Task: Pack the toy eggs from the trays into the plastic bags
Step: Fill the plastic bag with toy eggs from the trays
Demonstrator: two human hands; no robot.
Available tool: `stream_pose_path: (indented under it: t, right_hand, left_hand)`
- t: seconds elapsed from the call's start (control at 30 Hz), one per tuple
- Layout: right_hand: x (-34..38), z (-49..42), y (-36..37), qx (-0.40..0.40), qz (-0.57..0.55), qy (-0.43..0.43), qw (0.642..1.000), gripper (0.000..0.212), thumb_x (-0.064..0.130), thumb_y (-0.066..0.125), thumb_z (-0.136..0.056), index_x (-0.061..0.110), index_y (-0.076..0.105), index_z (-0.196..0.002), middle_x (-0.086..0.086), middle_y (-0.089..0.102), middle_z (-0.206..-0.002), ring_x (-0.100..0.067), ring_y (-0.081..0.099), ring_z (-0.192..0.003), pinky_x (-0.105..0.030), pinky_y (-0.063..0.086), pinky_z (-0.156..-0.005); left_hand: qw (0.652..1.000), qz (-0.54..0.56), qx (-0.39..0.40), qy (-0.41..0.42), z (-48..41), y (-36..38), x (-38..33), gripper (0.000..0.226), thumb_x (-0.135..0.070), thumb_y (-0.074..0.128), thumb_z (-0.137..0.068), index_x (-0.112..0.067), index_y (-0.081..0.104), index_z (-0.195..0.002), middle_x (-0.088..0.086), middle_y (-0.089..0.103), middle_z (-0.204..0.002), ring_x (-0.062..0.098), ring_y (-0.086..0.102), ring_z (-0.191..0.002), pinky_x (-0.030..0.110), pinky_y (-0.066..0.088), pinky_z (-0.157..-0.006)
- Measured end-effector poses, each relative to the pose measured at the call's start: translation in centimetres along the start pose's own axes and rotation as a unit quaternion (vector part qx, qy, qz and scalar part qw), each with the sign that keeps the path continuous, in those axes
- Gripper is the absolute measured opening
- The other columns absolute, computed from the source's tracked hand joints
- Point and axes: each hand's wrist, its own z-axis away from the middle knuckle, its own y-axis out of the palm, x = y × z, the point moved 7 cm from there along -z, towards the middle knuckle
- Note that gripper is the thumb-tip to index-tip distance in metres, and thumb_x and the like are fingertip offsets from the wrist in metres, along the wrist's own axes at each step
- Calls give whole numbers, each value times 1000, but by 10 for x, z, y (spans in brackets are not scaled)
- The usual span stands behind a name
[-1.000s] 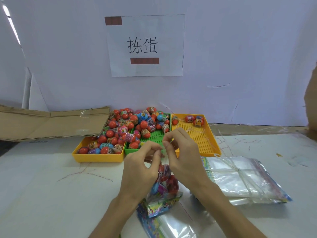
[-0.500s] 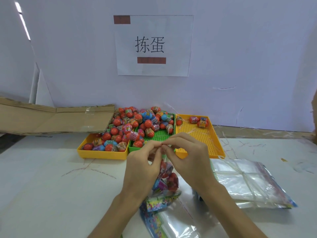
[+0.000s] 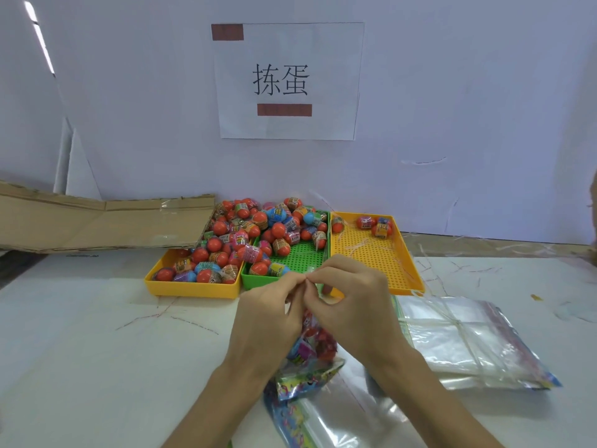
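A plastic bag [image 3: 311, 354] filled with toy eggs stands upright on the table in front of me. My left hand [image 3: 268, 321] and my right hand [image 3: 352, 308] both pinch its top edge, fingertips meeting above it. Behind them sit three trays: a yellow tray [image 3: 193, 287] and a green tray [image 3: 300, 253] heaped with several red, blue and pink toy eggs [image 3: 252, 234], and a yellow tray [image 3: 374, 257] at the right holding three eggs [image 3: 376, 226] at its far end.
A bundle of flat plastic bags [image 3: 465, 341] lies at the right, and another flat bag [image 3: 323, 421] lies near the front edge. Flattened cardboard [image 3: 103, 221] leans at the back left. A white wall with a paper sign [image 3: 286, 80] stands behind the trays.
Both hands have drawn closer together at the bag's top; the fingertips now meet on its edge. The bag stays in place.
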Motion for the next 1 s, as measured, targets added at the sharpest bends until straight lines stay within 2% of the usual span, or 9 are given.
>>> stream_pose_path:
  t: [0.1, 0.23, 0.4, 0.5, 0.63, 0.8, 0.87, 1.0]
  right_hand:
    - [0, 2, 1, -18, 24, 12, 999, 14, 1, 76, -73, 7, 67, -64, 0, 58, -63, -17, 52, -57, -34, 48, -52]
    - [-1, 4, 1, -45, 26, 29, 998, 19, 0, 75, -71, 7, 61, -61, -1, 52, -61, -20, 49, -56, -34, 42, -51]
    - [-13, 3, -4, -53, -8, 65, 996, 14, 3, 73, -72, 10, 63, -65, 3, 57, -66, -10, 49, -59, -17, 40, -55]
    - [-24, 0, -10, -65, -8, 91, 994, 18, 0, 76, -74, 11, 63, -68, 3, 58, -67, -10, 51, -59, -13, 40, -57]
    - [-17, -1, -11, -76, -32, 61, 995, 11, 3, 74, -80, 11, 68, -74, 4, 62, -73, -5, 52, -60, -12, 42, -59]
    - [-12, 2, 0, -29, -65, 33, 997, 9, 3, 78, -83, 10, 78, -89, 3, 70, -84, -4, 61, -73, -15, 51, -67]
    - [-13, 2, 3, -18, -66, 32, 997, 12, 3, 79, -83, 10, 79, -94, 3, 72, -88, -3, 64, -77, -16, 54, -71]
    - [-13, 1, 4, -9, -52, 14, 998, 12, 3, 79, -83, 9, 80, -93, 1, 74, -87, -3, 64, -79, -15, 53, -74]
  left_hand:
    - [1000, -7, 11, 14, 0, 1, -5, 19, -13, 66, -93, -9, 75, -109, -3, 76, -89, 6, 68, -77, 34, 58, -63]
    - [999, -24, 9, 31, 0, 2, -7, 20, -12, 68, -90, -7, 75, -108, -1, 76, -88, 12, 69, -75, 37, 58, -61]
    - [999, -14, 7, 39, 0, 2, -11, 18, -9, 67, -91, -9, 76, -107, -4, 75, -85, 10, 68, -73, 37, 58, -61]
    - [1000, 12, 0, 17, -1, 3, -8, 17, -11, 66, -94, -10, 76, -107, -6, 74, -85, 6, 67, -76, 31, 58, -65]
    - [998, 44, -28, -33, -4, -2, 2, 16, -19, 67, -95, -14, 76, -107, -12, 74, -87, 3, 69, -79, 24, 58, -69]
    - [997, 54, -39, -47, -6, -5, 3, 16, -17, 66, -95, -18, 74, -109, -28, 66, -90, -3, 67, -84, 12, 54, -71]
    - [997, 45, -36, -47, -5, -5, 3, 18, -15, 65, -94, -17, 74, -110, -28, 65, -89, -3, 67, -85, 13, 54, -71]
    - [999, 9, -19, -34, -4, -3, 4, 16, -8, 68, -95, -12, 75, -109, -8, 73, -84, 6, 68, -76, 29, 58, -66]
